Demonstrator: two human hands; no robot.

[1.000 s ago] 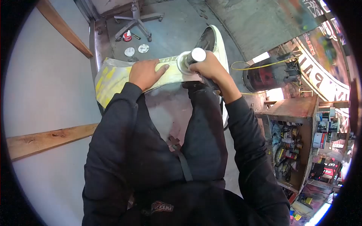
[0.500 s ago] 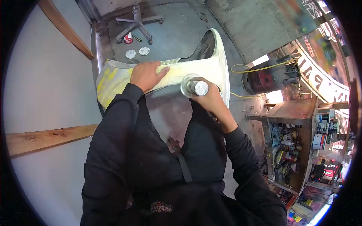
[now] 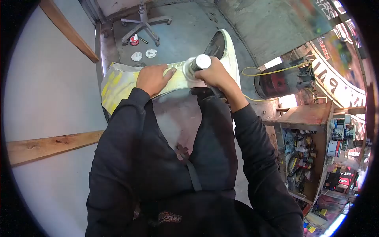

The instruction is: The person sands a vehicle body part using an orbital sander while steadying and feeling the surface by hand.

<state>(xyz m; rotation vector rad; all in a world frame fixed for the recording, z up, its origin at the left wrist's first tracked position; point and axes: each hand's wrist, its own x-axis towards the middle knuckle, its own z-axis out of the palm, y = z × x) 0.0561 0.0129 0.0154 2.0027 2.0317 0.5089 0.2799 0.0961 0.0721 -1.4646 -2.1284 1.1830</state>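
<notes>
Across my thighs lies a curved body panel (image 3: 122, 89), pale yellow and white with sanded patches, its right end widening around an opening. My left hand (image 3: 153, 81) grips the panel's middle, fingers curled over the far edge and thumb on top. In my right hand (image 3: 216, 75) is a disc sander (image 3: 203, 62) with a silver cylindrical top. Its round pad is against the panel's surface, just right of my left hand. My palm and fingers hide much of the sander's body.
Two sanding discs (image 3: 151, 53) lie on the floor beyond the panel, near a red tin (image 3: 134, 41) and a chair base (image 3: 144, 23). A dark tank (image 3: 278, 81) with a yellow hose (image 3: 272, 72) stands to the right. Nearer is a wooden cabinet (image 3: 306, 114) holding cans.
My right hand has moved the sander away from me and slightly left along the panel, closer to its far edge. My left hand and the panel have stayed nearly still.
</notes>
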